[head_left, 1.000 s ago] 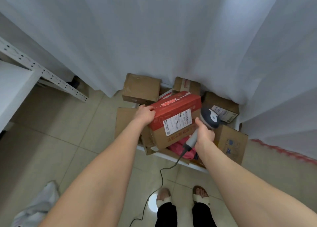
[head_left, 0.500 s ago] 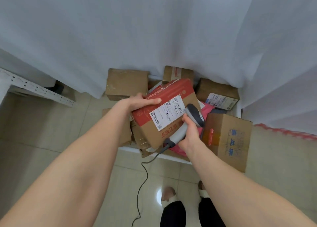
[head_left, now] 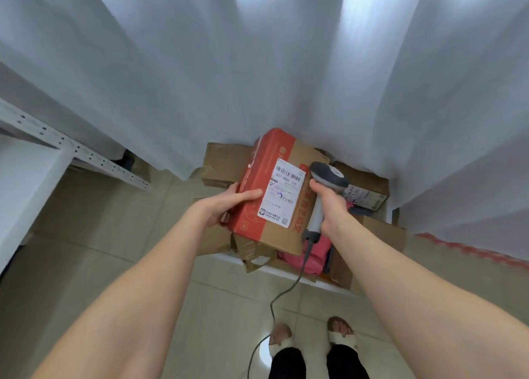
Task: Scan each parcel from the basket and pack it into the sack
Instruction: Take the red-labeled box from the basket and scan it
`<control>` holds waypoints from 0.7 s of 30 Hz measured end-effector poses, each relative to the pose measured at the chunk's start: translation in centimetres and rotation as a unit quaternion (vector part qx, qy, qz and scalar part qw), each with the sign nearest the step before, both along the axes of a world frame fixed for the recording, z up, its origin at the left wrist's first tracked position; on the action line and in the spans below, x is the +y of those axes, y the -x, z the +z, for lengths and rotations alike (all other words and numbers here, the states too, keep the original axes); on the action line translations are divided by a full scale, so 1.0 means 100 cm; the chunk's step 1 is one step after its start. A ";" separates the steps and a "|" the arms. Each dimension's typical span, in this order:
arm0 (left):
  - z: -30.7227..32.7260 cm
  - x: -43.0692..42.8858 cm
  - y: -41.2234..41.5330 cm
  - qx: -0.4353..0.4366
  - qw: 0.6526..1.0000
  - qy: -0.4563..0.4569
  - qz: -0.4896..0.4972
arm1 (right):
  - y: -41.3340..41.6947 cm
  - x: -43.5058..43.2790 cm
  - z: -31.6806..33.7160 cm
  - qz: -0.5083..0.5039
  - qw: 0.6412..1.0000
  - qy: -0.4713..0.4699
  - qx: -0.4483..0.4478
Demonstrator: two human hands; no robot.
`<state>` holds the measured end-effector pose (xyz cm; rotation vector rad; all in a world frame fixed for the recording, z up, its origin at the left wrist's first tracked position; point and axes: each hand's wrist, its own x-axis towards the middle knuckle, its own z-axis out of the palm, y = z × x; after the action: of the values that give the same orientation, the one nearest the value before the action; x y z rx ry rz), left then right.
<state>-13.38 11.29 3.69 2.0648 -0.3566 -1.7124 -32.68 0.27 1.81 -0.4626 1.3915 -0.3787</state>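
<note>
On red parcel, white label reading 507-P602 770, scanner beside

- The left hand is gripping the red-and-brown parcel by its left edge.
- The right hand is holding the scanner upright, just beside the parcel's white label.
- Brown cardboard boxes are lying in the basket underneath, against a white curtain.

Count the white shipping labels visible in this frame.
2. One label is on the red-and-brown parcel in the left hand; the other label is on a brown box behind the barcode scanner. Other boxes may hide labels.
</note>
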 end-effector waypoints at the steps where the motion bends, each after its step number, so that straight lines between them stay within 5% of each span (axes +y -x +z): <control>1: 0.013 0.005 0.002 0.002 1.000 0.010 0.009 | -0.004 -0.001 0.016 0.015 1.000 0.013 0.001; 13: 0.140 0.071 0.025 -0.050 0.940 0.167 0.292 | -0.039 0.026 0.206 0.210 0.959 0.189 -0.014; 21: 0.208 0.113 0.025 -0.061 0.902 0.219 0.367 | -0.048 0.064 0.310 0.346 0.906 0.222 -0.099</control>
<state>-15.84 22.63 24.49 1.6602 0.0209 -0.9449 -27.85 6.68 32.76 -1.2154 0.8568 -0.1428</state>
